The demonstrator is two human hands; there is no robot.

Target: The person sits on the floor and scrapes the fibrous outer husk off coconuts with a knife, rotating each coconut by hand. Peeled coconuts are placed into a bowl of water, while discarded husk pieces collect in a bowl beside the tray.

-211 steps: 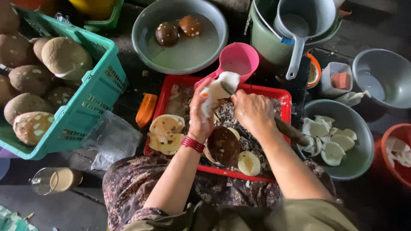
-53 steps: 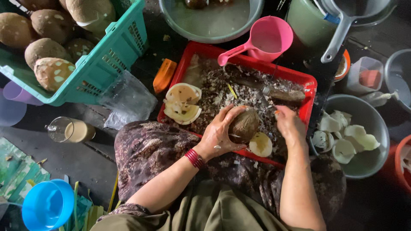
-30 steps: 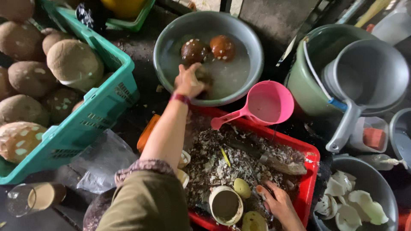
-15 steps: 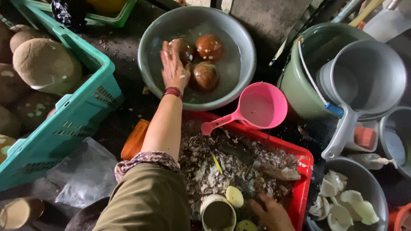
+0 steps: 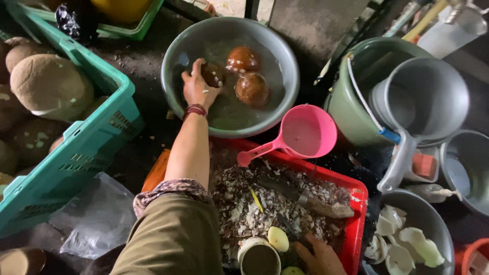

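At six o'clock, your right hand rests in the red tray among brown shavings; I cannot tell how its fingers stand. A halved shell and a knife lie just beside it. At one o'clock from the tray sits a pink scoop. At twelve o'clock, your left hand reaches into the grey basin of water, fingers curled around a brown peeled coconut. Two more coconuts float at its three o'clock. A green crate stands at nine o'clock.
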